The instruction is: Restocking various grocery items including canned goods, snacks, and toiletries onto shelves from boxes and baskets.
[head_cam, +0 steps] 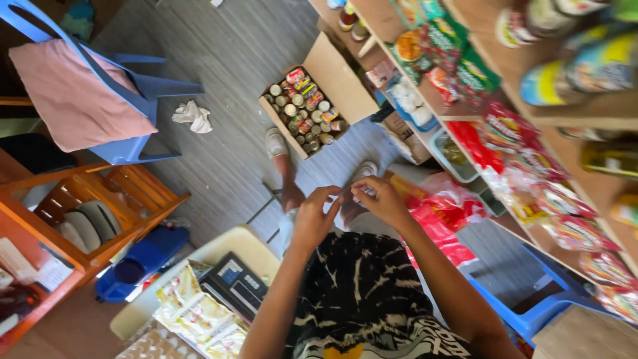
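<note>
My left hand point(314, 218) and my right hand point(380, 201) meet in front of me above my lap, fingertips touching. Between them they pinch a small pale item point(352, 193), too small to identify. My forearms reach up from the bottom of the view over my black-and-white patterned shirt point(359, 292). Just to the right of my right hand lies a heap of red plastic packets point(444, 214). Beyond the hands my feet in pale shoes point(276, 142) rest on the grey plank floor.
An open cardboard box of small cans point(304, 110) stands on the floor ahead. Wooden shelves point(531, 73) of packets and jars run along the right. A blue chair point(136, 93) with pink cloth, a white rag point(193, 116), a wooden rack point(100, 213) and a black scale point(234, 287) sit left.
</note>
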